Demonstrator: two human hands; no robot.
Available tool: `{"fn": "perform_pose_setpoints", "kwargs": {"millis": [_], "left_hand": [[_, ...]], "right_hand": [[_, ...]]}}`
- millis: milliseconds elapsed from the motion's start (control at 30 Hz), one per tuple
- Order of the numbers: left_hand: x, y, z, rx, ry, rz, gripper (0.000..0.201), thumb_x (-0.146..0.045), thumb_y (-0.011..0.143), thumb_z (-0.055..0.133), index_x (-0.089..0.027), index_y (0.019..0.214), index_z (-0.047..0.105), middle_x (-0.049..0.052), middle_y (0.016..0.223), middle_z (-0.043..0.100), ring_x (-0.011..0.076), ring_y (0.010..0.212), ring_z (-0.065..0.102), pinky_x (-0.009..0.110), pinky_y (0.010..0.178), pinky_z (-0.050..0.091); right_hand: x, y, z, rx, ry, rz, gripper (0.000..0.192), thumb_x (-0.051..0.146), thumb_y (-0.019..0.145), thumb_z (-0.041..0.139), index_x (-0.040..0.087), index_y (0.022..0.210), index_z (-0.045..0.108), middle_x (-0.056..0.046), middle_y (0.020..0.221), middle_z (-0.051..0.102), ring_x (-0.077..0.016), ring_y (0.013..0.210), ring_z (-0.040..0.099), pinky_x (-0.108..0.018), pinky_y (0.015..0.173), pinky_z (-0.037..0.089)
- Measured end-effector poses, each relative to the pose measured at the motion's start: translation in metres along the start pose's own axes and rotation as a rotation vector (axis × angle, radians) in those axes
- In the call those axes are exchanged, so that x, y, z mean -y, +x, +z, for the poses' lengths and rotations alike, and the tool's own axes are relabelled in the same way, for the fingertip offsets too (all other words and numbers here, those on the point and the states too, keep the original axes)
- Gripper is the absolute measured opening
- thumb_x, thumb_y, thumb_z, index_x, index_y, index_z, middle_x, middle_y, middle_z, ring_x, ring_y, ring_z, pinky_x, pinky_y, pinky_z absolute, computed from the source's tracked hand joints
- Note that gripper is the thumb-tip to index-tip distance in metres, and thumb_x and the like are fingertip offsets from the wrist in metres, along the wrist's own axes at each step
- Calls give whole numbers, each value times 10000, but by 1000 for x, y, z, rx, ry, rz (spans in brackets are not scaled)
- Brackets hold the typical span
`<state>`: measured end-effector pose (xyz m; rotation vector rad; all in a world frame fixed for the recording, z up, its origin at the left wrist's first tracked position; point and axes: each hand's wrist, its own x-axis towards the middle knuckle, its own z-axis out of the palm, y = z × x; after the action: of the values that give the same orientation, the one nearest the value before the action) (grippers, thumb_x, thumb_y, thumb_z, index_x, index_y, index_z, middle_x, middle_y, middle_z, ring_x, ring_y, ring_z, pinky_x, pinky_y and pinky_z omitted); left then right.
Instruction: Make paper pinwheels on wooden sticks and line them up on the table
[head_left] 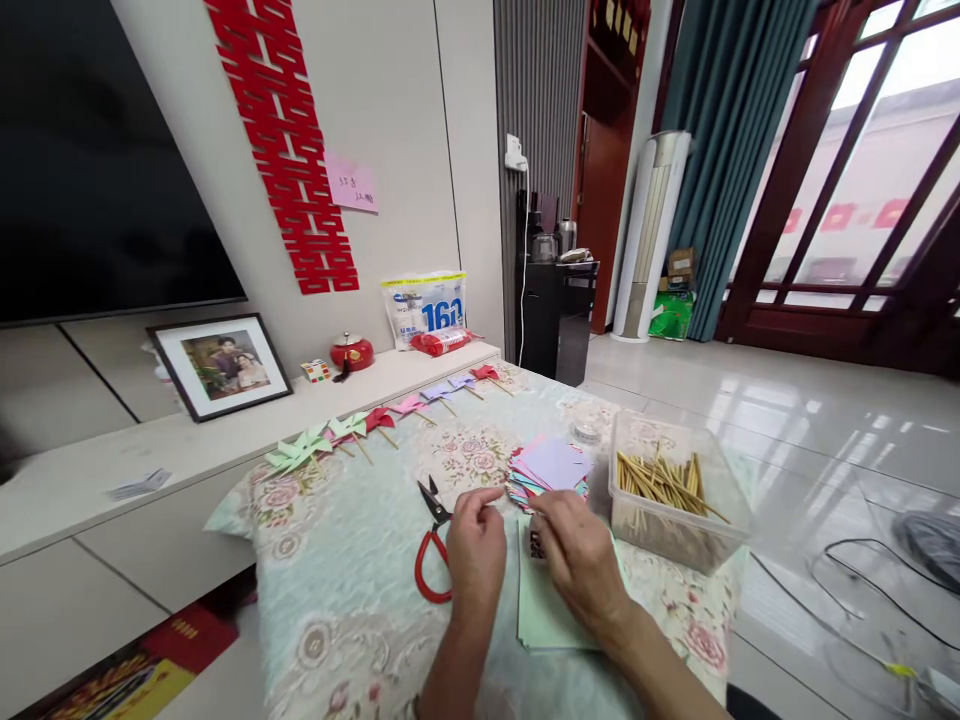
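Observation:
My left hand is held over the tablecloth with its fingers curled and index finger pointing right; whatever is in it, if anything, is hidden. Facing it, my right hand has its fingers bent together, and their tips hide what they pinch. A small dark patterned object shows just under the right fingers, on a stack of light green paper squares. Beyond the hands lies a messy pile of coloured paper squares, lilac on top. Red-handled scissors rest left of my left hand, partly covered by it.
A clear plastic box of thin golden sticks stands at right, near a tape roll. Several paper pinwheels on sticks line the table's far edge. Behind is a white cabinet with a framed photo. Cables lie on the floor.

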<state>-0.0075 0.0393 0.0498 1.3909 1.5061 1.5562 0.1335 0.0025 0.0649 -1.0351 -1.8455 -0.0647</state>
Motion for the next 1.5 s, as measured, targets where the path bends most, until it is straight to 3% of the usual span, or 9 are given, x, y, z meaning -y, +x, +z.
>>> {"fn": "perform_pose_setpoints", "kwargs": {"millis": [67,167,233,467,800,1133,1500], "left_hand": [[4,-5,8,-4,6,75,264,-151,726,502,-199,838,737,75,973,712,229,969,654,393,910,513],[19,-10,9,-13,112,278,296,-105,761,462,-190,872,723,89,948,698,239,957,646,431,907,520],[29,-13,7,-12,164,336,301,-85,779,449,-188,883,713,88,939,695,235,944,647,427,887,533],[39,-21,8,62,229,324,323,-36,777,429,-174,898,695,88,950,695,230,944,663,420,864,556],[35,-27,8,97,242,312,329,-15,758,429,-164,899,686,87,931,695,239,925,667,426,847,556],[35,-29,8,108,237,296,344,-11,749,426,-183,903,680,78,933,696,231,932,669,410,858,549],[34,-29,8,110,231,287,344,-16,750,429,-185,916,680,79,934,694,230,926,674,402,849,553]], "right_hand": [[-20,1,-3,-11,-81,85,221,155,995,426,174,1121,607,-121,1076,650,-235,1013,594,-391,887,503],[-41,-3,0,33,-181,175,253,167,974,443,165,1142,631,-149,1202,625,-273,1102,568,-454,944,503],[-47,-6,4,93,-228,222,258,176,958,463,170,1127,658,-152,1253,612,-293,1143,548,-487,974,492],[-49,-11,9,287,-312,281,304,166,944,478,173,1183,666,-165,1378,542,-322,1280,459,-512,1054,439],[-50,-12,10,356,-360,314,292,178,936,494,179,1168,671,-161,1399,537,-324,1261,481,-481,1019,452],[-50,-13,12,358,-365,330,287,187,919,518,174,1175,648,-171,1362,570,-330,1200,531,-472,975,471],[-51,-17,14,232,-339,291,363,135,913,446,137,1260,550,-181,1308,571,-322,1220,518,-484,993,484]]}}
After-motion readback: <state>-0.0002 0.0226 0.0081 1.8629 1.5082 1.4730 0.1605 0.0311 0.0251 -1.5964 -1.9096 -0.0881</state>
